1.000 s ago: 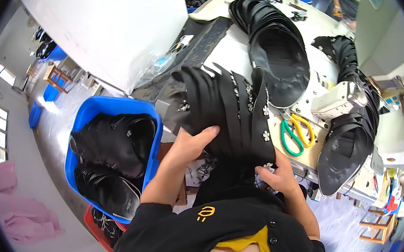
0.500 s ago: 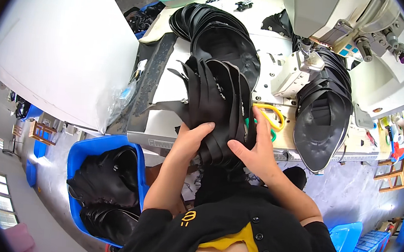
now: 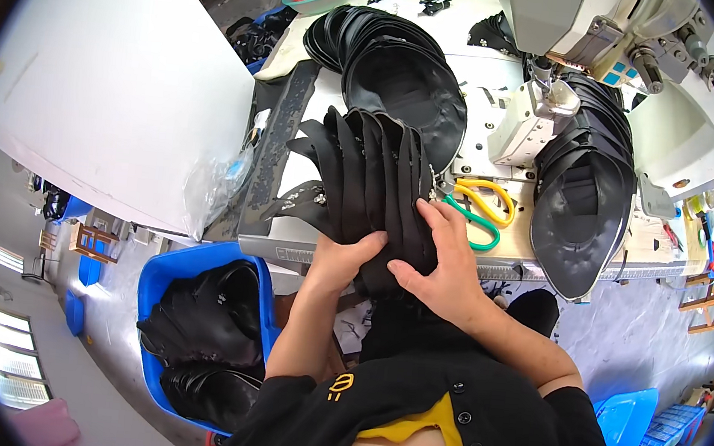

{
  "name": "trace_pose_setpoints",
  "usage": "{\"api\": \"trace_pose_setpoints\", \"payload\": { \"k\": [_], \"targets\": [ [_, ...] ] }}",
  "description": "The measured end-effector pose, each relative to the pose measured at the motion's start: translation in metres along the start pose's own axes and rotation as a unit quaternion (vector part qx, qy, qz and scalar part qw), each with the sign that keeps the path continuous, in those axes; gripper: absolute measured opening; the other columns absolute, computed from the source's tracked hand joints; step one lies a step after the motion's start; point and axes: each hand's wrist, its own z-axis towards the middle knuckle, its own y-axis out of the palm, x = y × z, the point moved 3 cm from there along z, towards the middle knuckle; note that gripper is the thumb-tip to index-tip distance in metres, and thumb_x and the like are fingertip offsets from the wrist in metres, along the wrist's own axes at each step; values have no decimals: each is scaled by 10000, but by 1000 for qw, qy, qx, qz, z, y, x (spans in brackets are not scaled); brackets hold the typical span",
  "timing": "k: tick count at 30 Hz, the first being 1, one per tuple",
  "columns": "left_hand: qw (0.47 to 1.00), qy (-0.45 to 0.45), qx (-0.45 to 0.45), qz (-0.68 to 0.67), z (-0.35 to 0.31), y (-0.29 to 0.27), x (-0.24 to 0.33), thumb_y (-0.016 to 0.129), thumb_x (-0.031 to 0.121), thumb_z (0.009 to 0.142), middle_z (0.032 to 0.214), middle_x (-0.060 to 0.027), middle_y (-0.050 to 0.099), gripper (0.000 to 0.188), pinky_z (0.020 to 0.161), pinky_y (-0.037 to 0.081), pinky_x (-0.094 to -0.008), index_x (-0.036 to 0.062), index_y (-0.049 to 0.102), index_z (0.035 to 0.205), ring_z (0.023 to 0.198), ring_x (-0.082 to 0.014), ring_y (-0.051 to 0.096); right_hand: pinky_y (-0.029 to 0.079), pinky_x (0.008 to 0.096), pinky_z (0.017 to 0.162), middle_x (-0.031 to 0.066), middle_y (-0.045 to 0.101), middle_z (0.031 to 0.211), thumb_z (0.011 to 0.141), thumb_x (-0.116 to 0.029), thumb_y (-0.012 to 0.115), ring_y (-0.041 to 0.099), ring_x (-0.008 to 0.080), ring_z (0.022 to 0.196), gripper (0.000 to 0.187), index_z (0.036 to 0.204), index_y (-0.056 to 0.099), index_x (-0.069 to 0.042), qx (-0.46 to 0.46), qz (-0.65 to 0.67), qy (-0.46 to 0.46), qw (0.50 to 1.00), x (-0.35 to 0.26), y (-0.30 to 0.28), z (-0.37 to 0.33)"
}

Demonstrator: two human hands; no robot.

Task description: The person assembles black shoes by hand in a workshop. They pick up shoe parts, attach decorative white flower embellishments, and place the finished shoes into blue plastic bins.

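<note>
My fanned leather pieces (image 3: 370,181): black. Scissors (image 3: 479,205): yellow and green handles. Bin (image 3: 165,265): blue. Table (image 3: 484,67): white.

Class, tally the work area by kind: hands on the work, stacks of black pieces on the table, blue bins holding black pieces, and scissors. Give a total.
Hands: 2, left hand and right hand
Black stacks: 3
Blue bin: 1
Scissors: 1
Total: 7
</note>
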Motion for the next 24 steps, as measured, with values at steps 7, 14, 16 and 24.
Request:
{"api": "trace_pose_setpoints", "payload": {
  "k": [7, 14, 16, 24],
  "targets": [
    [995, 36, -66, -73, -5, -4, -4, 748, 84, 686, 1211, -135, 525, 674, 949, 420, -355, -25, 425, 1268, 1105, -231, 521, 393, 410, 932, 218, 391, 1232, 686, -286, 749, 430, 368, 1122, 715, 1286, 436, -55, -13, -24, -13, 1000, -1, 2, -1],
    [998, 17, -11, -54, -16, -11, -7, 716, 38, 716, 1201, -126, 536, 618, 947, 423, -357, -18, 435, 1263, 1101, -228, 524, 392, 434, 910, 237, 402, 1227, 702, -316, 742, 438, 386, 1096, 657, 1264, 491, -87, -21, -71, -54, 996, -12, 8, -6],
    [998, 16, 4, -64, -21, -14, -9, 702, 30, 723, 1183, -129, 546, 587, 944, 428, -360, -16, 447, 1250, 1091, -229, 531, 391, 442, 902, 245, 406, 1224, 703, -323, 740, 440, 391, 1085, 635, 1250, 511, -95, -25, -84, -79, 993, -15, 10, -7],
    [993, -8, 39, -109, -33, -23, -17, 688, 39, 733, 1169, -137, 554, 557, 927, 447, -372, -12, 458, 1238, 1080, -249, 542, 399, 445, 874, 255, 412, 1213, 692, -319, 739, 448, 399, 1065, 599, 1216, 541, -108, -30, -110, -112, 987, -21, 18, -7]
  ]
}}
